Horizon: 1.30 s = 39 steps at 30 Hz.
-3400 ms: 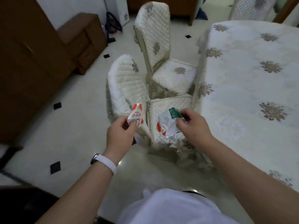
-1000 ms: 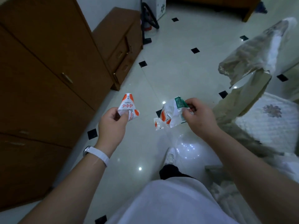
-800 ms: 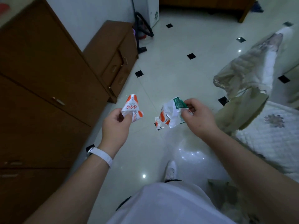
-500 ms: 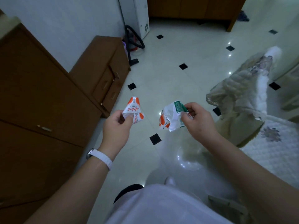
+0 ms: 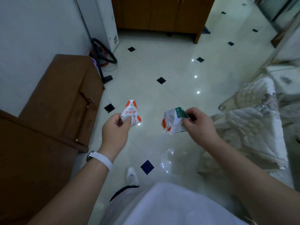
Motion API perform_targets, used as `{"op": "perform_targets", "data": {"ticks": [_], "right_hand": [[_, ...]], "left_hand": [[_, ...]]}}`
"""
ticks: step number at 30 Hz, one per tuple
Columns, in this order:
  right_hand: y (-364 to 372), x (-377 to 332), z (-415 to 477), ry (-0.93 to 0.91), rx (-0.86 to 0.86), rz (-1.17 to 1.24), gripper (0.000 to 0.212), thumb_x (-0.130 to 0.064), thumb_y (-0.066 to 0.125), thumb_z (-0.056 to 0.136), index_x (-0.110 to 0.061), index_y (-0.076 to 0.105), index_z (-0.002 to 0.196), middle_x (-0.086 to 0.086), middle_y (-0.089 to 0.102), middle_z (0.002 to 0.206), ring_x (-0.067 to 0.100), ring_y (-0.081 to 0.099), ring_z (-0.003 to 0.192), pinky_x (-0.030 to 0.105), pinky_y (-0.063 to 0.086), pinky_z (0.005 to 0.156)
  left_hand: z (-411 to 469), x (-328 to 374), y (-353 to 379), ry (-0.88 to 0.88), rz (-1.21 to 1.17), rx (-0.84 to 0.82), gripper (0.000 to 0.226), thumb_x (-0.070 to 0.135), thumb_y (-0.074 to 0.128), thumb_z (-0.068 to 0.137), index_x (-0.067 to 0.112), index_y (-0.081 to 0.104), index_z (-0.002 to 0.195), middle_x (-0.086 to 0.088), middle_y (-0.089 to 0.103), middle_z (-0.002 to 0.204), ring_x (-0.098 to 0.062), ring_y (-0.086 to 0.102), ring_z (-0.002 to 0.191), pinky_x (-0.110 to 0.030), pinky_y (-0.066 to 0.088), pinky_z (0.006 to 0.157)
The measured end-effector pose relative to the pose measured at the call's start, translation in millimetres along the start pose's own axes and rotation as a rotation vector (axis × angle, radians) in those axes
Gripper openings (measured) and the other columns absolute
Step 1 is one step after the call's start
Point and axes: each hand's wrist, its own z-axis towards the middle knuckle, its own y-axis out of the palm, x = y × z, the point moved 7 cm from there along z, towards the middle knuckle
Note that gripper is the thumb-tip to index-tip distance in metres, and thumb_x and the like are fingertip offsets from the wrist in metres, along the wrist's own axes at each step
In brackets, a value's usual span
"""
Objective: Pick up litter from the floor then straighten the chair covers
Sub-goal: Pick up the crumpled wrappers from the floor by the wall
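Left hand (image 5: 115,129): thumb and fingers pinched on a folded white-and-orange wrapper (image 5: 131,113), held up in front of the body, clear of the floor (image 5: 162,98); a white wristband (image 5: 101,160) sits on this wrist.
Right hand (image 5: 197,125): fingertips pinched on a crumpled wrapper (image 5: 172,122) with a green corner, at the same height, apart from the left piece.
Why held so: judged, each hand carries one piece by an edge, a light grip suited to thin, weightless packaging on its way to a bin; no bin is in view.
Litter: both pieces are in the hands; the floor in view shows only dark inset tiles and light reflections.
Chair cover (image 5: 253,120): quilted white fabric at right, rumpled and slumped low beside the right forearm; it looks not yet straightened.
Surroundings: brown cabinet (image 5: 53,101) at left; vacuum hose (image 5: 103,54) at far left by the wall.
Stage: judged, litter collected, disposal pending, covers to follow.
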Motion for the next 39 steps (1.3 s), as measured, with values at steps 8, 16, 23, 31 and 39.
{"op": "perform_targets", "data": {"ticks": [8, 16, 23, 31, 39], "right_hand": [[1, -50, 80, 0.08, 0.146, 0.06, 0.006, -0.018, 0.06, 0.085, -0.024, 0.058, 0.084, -0.002, 0.061, 0.074, 0.012, 0.052, 0.065, 0.02, 0.04, 0.056], [4, -39, 170, 0.139, 0.195, 0.137, 0.007, -0.019, 0.064, 0.087, -0.024, 0.061, 0.085, -0.002, 0.061, 0.073, 0.007, 0.048, 0.06, 0.017, 0.037, 0.053], [3, -8, 281, 0.164, 0.184, 0.265, 0.01, -0.02, 0.065, 0.087, -0.027, 0.06, 0.083, -0.007, 0.059, 0.072, 0.001, 0.049, 0.06, 0.011, 0.037, 0.053], [-66, 32, 402, 0.206, 0.234, 0.279, 0.013, -0.019, 0.064, 0.085, -0.029, 0.057, 0.081, -0.008, 0.06, 0.076, 0.003, 0.052, 0.066, 0.011, 0.037, 0.057], [-139, 80, 444, 0.296, 0.391, 0.314, 0.012, -0.016, 0.063, 0.086, -0.027, 0.059, 0.081, -0.003, 0.061, 0.076, 0.009, 0.052, 0.066, 0.012, 0.037, 0.056]], "left_hand": [[128, 47, 4, 0.106, 0.085, -0.133, 0.015, 0.021, 0.065, 0.092, 0.029, 0.064, 0.079, -0.003, 0.071, 0.083, -0.02, 0.061, 0.072, -0.038, 0.05, 0.063], [229, 76, 51, 0.117, 0.09, -0.195, 0.014, 0.023, 0.064, 0.093, 0.031, 0.063, 0.082, 0.004, 0.069, 0.083, -0.013, 0.057, 0.063, -0.028, 0.042, 0.053], [303, 112, 134, 0.142, 0.174, -0.283, 0.014, 0.02, 0.064, 0.093, 0.032, 0.065, 0.086, 0.013, 0.069, 0.084, 0.005, 0.06, 0.065, -0.011, 0.043, 0.051], [392, 184, 254, 0.206, 0.278, -0.353, 0.016, 0.02, 0.064, 0.092, 0.027, 0.064, 0.078, -0.011, 0.069, 0.083, -0.017, 0.057, 0.068, -0.03, 0.045, 0.058], [429, 229, 363, 0.264, 0.268, -0.511, 0.011, 0.019, 0.063, 0.092, 0.017, 0.068, 0.083, -0.021, 0.066, 0.081, -0.015, 0.046, 0.059, -0.03, 0.038, 0.054]]}}
